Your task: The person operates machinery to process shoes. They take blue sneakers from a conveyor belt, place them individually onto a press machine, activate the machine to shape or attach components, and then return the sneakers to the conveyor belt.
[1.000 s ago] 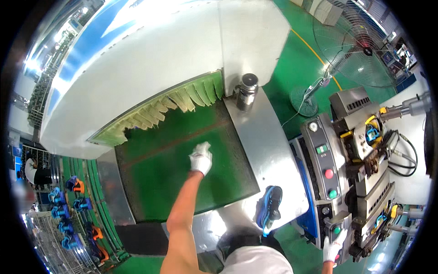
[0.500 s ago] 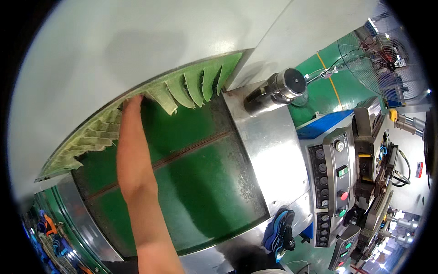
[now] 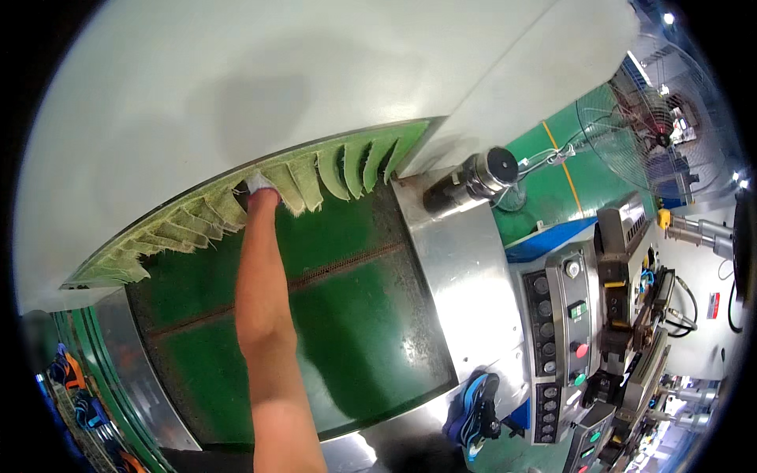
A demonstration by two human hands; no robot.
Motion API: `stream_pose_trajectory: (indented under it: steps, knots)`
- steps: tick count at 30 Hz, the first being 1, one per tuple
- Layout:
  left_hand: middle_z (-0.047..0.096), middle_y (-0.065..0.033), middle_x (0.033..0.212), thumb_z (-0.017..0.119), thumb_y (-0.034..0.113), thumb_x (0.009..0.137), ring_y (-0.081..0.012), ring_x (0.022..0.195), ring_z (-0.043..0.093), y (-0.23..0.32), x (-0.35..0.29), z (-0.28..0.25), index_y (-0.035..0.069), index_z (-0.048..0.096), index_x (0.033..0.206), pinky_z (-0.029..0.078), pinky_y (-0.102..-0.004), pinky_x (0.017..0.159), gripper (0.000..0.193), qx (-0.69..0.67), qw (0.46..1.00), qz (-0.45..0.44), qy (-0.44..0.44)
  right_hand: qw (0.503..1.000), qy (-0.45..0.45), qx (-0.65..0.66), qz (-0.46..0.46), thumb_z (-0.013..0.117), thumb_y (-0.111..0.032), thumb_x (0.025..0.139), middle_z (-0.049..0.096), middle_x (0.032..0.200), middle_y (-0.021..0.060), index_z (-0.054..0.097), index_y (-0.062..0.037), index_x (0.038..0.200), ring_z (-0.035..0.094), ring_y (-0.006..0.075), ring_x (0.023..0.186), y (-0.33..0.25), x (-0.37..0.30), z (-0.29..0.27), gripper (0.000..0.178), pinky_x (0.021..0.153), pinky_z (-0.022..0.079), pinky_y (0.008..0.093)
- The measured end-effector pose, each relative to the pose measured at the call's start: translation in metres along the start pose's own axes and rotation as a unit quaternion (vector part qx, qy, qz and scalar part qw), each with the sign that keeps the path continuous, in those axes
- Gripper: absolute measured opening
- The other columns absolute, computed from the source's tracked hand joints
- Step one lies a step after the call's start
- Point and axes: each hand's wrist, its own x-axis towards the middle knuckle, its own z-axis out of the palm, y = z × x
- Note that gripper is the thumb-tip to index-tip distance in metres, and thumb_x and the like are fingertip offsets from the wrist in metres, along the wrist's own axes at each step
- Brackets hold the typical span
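Note:
My left arm reaches forward over a green belt-like surface (image 3: 347, 315). My left hand (image 3: 260, 184), in a whitish glove with a pinkish cuff, is at a fringe of frayed green strips (image 3: 300, 185) hanging under a light grey panel. It sits in a dark gap between strips and touches their edges. Its fingers are hidden there, so whether it holds anything does not show. My right hand is out of view. A blue and black sneaker (image 3: 475, 416) rests by the metal ledge at the lower right.
A dark cylindrical steel object (image 3: 471, 181) lies on the metal ledge (image 3: 469, 276). Beyond are a wire-guarded fan (image 3: 662, 118) and a machine with a button panel (image 3: 576, 315). Colourful items (image 3: 83, 394) are at the lower left. The grey panel (image 3: 158, 94) overhangs the fringe.
My left hand has drawn back a little from behind the strips, so the glove and cuff now show. The view has shifted slightly.

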Motion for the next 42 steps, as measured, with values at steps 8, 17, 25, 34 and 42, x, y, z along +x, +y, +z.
stream_pose_trajectory:
  steps: [8,17,25,34,42]
  knots:
    - [0.061,-0.0210,0.123,0.082,0.044,0.077,-0.0426,0.118,0.058,0.049,-0.212,-0.030,0.005,0.059,0.127,0.047,-0.0563,0.097,0.067,-0.185,0.982,0.010,0.021,0.982,-0.015,-0.118,-0.145,0.081,-0.020,0.081,0.049,0.152,0.0255,0.048,0.0018,0.148,0.054,0.0378,0.136,-0.059,0.024,0.017,0.077,0.115,0.043,0.0445]
    - [0.066,-0.0213,0.121,0.084,0.038,0.074,-0.0396,0.112,0.064,0.124,-0.494,-0.135,-0.001,0.063,0.122,0.052,-0.0478,0.095,0.065,-0.183,0.934,0.212,-0.223,0.860,-0.101,0.029,-0.500,0.081,-0.037,0.085,0.056,0.145,0.0272,0.053,0.0046,0.142,0.055,0.0393,0.135,-0.247,-0.066,-0.066,0.076,0.114,0.044,0.0426]
    - [0.068,-0.0220,0.109,0.084,0.035,0.077,-0.0392,0.104,0.067,0.384,-0.512,-0.299,0.002,0.067,0.114,0.053,-0.0454,0.093,0.052,-0.070,0.703,0.591,-0.390,0.709,-0.061,-0.041,-0.702,0.081,-0.047,0.076,0.071,0.081,0.0220,0.059,-0.0036,0.119,0.070,0.0407,0.074,-0.273,-0.070,-0.167,0.064,0.069,0.056,0.0450]
    - [0.065,-0.0181,0.127,0.073,0.008,0.091,-0.0313,0.120,0.065,0.637,-0.495,-0.316,0.000,0.062,0.132,0.051,-0.0390,0.103,0.043,-0.325,0.738,0.580,-0.116,0.582,-0.343,0.649,-0.350,0.086,-0.012,0.082,0.071,0.111,0.0033,0.062,-0.0031,0.138,0.064,0.0116,0.090,-0.094,0.028,-0.206,0.061,0.076,0.055,0.0301]
    - [0.055,-0.0236,0.141,0.074,0.038,0.089,-0.0402,0.129,0.056,0.879,-0.403,-0.120,0.002,0.051,0.144,0.044,-0.0451,0.110,0.070,-0.166,0.798,0.571,-0.091,0.429,-0.292,0.786,-0.336,0.081,-0.001,0.074,0.059,0.145,0.0128,0.038,0.0023,0.157,0.059,0.0252,0.129,-0.008,0.066,-0.222,0.093,0.110,0.047,0.0389]
